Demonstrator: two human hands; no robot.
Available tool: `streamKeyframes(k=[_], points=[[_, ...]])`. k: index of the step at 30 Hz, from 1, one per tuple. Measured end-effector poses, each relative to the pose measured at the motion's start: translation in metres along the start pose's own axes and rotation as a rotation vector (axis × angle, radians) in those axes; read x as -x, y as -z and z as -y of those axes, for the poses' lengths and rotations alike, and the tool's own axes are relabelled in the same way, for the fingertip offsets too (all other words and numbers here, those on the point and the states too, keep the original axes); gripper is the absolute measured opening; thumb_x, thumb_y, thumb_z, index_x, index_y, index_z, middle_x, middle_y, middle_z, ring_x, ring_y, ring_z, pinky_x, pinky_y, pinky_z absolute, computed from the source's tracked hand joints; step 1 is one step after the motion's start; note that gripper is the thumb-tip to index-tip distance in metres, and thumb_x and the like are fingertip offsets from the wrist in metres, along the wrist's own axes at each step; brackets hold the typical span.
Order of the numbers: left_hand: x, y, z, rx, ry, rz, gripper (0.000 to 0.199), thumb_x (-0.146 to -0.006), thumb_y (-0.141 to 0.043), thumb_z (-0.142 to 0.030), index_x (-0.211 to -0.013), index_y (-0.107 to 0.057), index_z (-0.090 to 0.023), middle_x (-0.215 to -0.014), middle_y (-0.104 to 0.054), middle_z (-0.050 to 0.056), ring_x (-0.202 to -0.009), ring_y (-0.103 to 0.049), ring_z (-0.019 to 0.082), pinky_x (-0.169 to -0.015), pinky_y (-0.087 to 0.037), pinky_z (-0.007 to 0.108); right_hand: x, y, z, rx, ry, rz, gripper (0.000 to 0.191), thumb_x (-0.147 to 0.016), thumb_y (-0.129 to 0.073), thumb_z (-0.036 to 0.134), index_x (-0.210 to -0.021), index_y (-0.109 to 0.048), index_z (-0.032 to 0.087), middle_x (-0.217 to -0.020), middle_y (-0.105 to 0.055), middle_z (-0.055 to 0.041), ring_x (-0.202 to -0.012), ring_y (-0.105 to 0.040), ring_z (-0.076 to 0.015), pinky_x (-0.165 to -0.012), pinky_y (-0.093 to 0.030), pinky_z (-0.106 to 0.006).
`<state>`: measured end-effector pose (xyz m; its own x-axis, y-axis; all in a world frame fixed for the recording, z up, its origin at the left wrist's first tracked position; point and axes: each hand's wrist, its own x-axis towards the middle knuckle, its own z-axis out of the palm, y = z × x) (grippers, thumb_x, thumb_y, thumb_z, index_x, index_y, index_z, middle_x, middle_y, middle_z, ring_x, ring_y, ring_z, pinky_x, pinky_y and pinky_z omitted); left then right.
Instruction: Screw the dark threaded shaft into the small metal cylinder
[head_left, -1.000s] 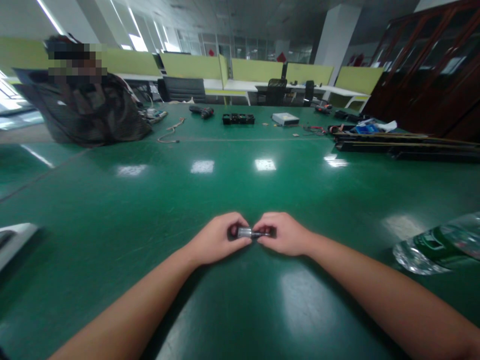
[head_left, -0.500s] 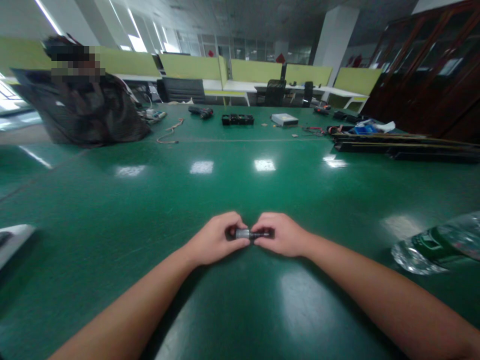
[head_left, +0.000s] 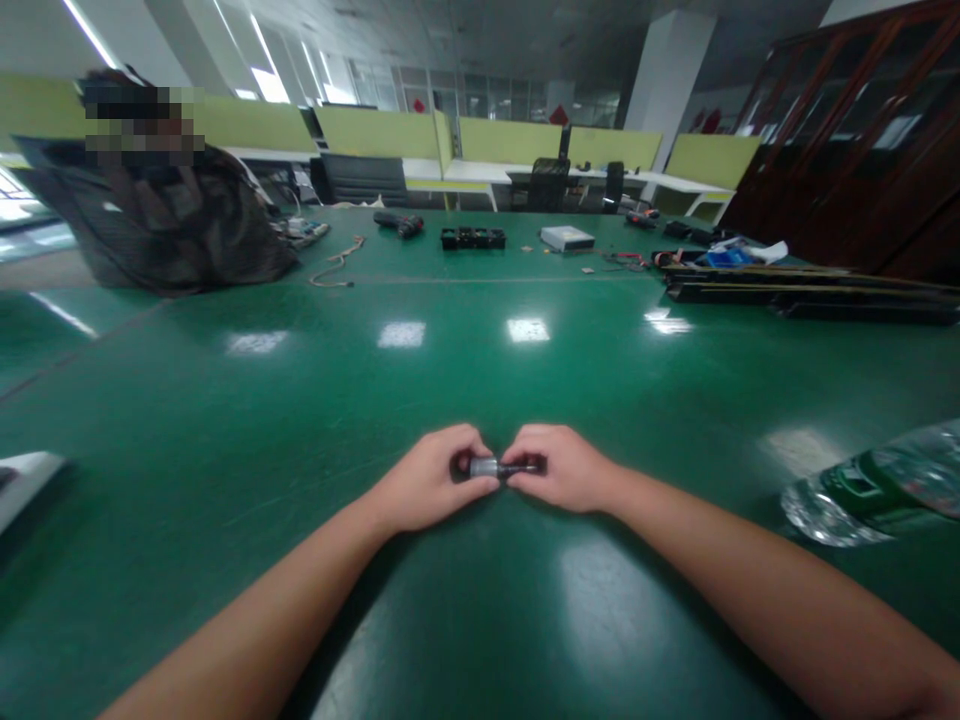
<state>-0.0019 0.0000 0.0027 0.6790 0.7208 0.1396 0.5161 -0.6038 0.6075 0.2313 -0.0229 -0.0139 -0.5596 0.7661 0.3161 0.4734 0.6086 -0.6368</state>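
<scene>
Between my two hands lies a small silver-and-dark cylindrical piece with a thin dark shaft, held level just over the green table. My left hand is closed round its thicker silver part, with thumb and fingers curled. The shaft end is pinched by the thumb and fingers of my right hand. My fingertips nearly meet at the middle of the piece. Its two ends are partly hidden in my hands, and its exact kind cannot be made out.
A clear plastic bottle with a green label lies at the right. On the far side are a power drill, a black block-like part, a grey box and dark strips. A dark bag stands far left.
My view has shifted very slightly. Both hands keep the same hold on the cylindrical piece, in nearly the same place.
</scene>
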Motion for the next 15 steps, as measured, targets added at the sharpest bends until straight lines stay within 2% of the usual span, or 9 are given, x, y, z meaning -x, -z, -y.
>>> streamKeyframes(k=[15], points=[[0.0004,-0.0003,0.0004,0.016,0.0,0.005,0.021,-0.085,-0.069,-0.037,-0.09,-0.063,-0.018,-0.083,-0.061,0.001,-0.074,-0.057,0.016,-0.066,-0.042,0.026,0.0014,0.0014,-0.0012,0.0,0.006,-0.011,0.012,-0.079,-0.07,0.014,-0.091,-0.072,0.015,-0.082,-0.067,-0.0032,-0.074,-0.06,-0.0142,-0.067,-0.044,-0.024]])
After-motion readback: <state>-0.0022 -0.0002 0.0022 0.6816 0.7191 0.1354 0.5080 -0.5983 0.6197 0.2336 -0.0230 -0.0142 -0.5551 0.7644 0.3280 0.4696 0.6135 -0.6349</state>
